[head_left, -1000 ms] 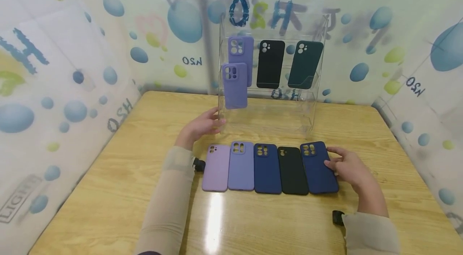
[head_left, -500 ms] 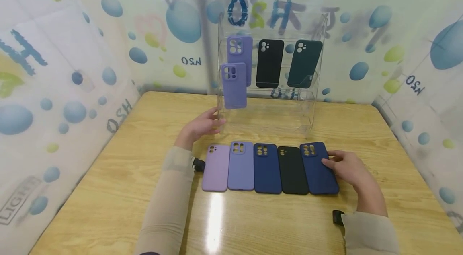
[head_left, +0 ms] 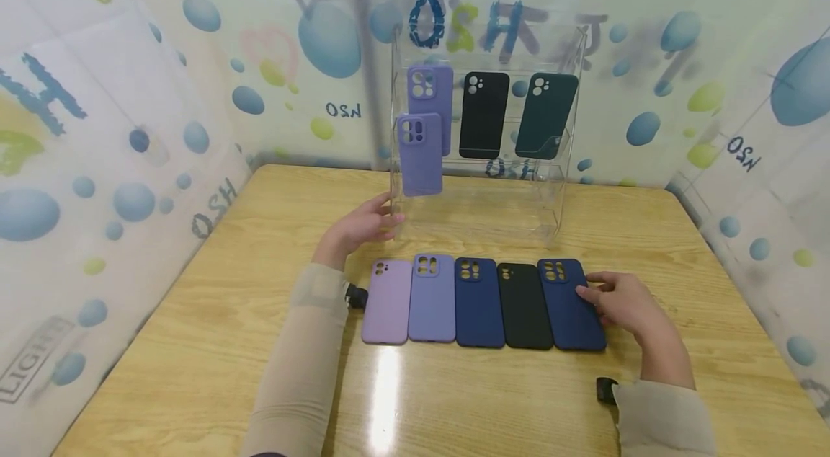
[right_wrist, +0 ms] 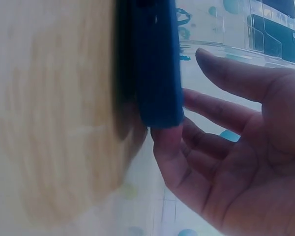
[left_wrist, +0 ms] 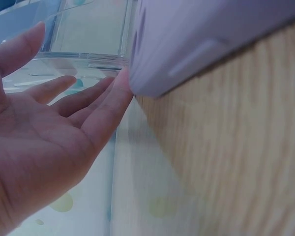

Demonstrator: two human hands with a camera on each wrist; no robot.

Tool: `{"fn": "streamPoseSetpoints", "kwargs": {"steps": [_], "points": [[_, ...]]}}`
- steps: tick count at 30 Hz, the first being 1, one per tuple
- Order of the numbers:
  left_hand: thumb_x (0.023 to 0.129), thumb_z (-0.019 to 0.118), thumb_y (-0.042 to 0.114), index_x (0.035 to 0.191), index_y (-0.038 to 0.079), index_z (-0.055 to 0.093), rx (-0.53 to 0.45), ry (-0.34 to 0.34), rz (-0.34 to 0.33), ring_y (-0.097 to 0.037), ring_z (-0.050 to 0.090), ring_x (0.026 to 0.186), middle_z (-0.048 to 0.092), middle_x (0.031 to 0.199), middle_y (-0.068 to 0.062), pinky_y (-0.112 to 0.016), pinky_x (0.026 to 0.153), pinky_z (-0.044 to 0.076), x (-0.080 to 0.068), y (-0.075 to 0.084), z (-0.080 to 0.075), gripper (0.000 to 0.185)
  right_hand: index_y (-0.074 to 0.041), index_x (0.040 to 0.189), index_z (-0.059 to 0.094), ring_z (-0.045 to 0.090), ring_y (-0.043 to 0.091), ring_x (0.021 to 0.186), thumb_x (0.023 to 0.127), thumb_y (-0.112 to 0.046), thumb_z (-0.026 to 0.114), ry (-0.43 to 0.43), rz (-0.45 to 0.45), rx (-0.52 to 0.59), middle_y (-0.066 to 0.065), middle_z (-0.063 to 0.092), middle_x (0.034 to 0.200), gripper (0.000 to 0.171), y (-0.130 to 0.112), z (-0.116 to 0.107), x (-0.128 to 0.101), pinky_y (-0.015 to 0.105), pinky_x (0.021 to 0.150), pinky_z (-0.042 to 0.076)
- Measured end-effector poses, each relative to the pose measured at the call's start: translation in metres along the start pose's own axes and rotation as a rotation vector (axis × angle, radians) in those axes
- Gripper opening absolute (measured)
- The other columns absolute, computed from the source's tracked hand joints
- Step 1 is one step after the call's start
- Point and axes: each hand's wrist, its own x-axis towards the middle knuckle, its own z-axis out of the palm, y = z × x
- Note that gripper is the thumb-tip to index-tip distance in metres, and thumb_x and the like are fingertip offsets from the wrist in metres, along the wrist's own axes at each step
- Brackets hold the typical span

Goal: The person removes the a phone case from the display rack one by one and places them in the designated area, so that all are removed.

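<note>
Five phone cases lie in a row on the wooden table (head_left: 194,342): lilac (head_left: 387,300), purple (head_left: 432,297), navy (head_left: 478,302), black (head_left: 524,305) and a second navy case (head_left: 570,304). My right hand (head_left: 612,296) rests its fingertips (right_wrist: 164,135) on the right edge of that last navy case (right_wrist: 157,64), thumb held apart. My left hand (head_left: 363,225) lies flat with straight fingers (left_wrist: 105,105) against the left lower edge of a clear acrylic stand (head_left: 480,215). The stand holds two purple cases (head_left: 420,154), a black case (head_left: 483,114) and a dark green case (head_left: 546,116).
Printed sheets with blue drops wall in the table on the left, back and right. The lilac case's edge (left_wrist: 196,44) fills the top of the left wrist view. Bare wood lies between the row of cases and the near table edge.
My right hand has slid a little left onto the rightmost navy case, and the case has shifted slightly toward me. The left hand has stayed on the stand.
</note>
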Motion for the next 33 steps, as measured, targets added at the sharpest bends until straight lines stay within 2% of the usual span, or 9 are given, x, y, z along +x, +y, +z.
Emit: {"fn": "streamPoseSetpoints", "kwargs": {"steps": [6,15,23,27,33], "points": [[0.111,0.058,0.021,0.173,0.018,0.009,-0.005,-0.001,0.002,-0.036,0.046,0.152,0.023,0.177,-0.019,-0.048,0.121,0.047,-0.001,0.001,0.0,0.079,0.012,0.156,0.041,0.07,0.034,0.107,0.109,-0.032,0.061,-0.003,0.007,0.009,0.04,0.055,0.144,0.067,0.0,0.0,0.0,0.034,0.077,0.065],[0.111,0.058,0.022,0.173,0.019,0.008,-0.016,-0.006,-0.003,-0.037,0.045,0.153,0.021,0.177,-0.019,-0.05,0.123,0.045,-0.002,0.002,0.001,0.08,0.011,0.157,0.041,0.074,0.029,0.104,0.11,-0.034,0.06,0.01,0.003,0.035,0.041,0.054,0.147,0.068,0.001,-0.001,-0.001,0.036,0.078,0.066],[0.11,0.059,0.022,0.173,0.019,0.008,-0.023,-0.007,0.009,-0.036,0.044,0.154,0.022,0.177,-0.018,-0.049,0.123,0.046,0.001,-0.001,0.001,0.081,0.005,0.159,0.042,0.072,0.03,0.111,0.111,-0.04,0.057,0.03,-0.083,0.06,0.035,0.059,0.144,0.068,-0.006,-0.006,-0.006,0.037,0.085,0.066],[0.11,0.06,0.023,0.173,0.02,0.009,-0.02,-0.007,0.006,-0.035,0.045,0.154,0.023,0.177,-0.017,-0.048,0.122,0.046,0.001,0.0,0.002,0.081,0.002,0.162,0.039,0.068,0.026,0.111,0.111,-0.042,0.056,-0.002,-0.155,0.11,0.032,0.057,0.148,0.069,-0.023,-0.014,-0.004,0.033,0.087,0.065],[0.11,0.06,0.022,0.173,0.019,0.01,-0.032,-0.002,0.004,-0.036,0.045,0.153,0.023,0.177,-0.018,-0.049,0.122,0.046,-0.001,0.0,0.0,0.081,-0.002,0.162,0.04,0.069,0.021,0.11,0.112,-0.04,0.055,-0.016,-0.238,0.087,0.03,0.055,0.154,0.065,-0.072,-0.032,0.002,0.031,0.091,0.064]]}}
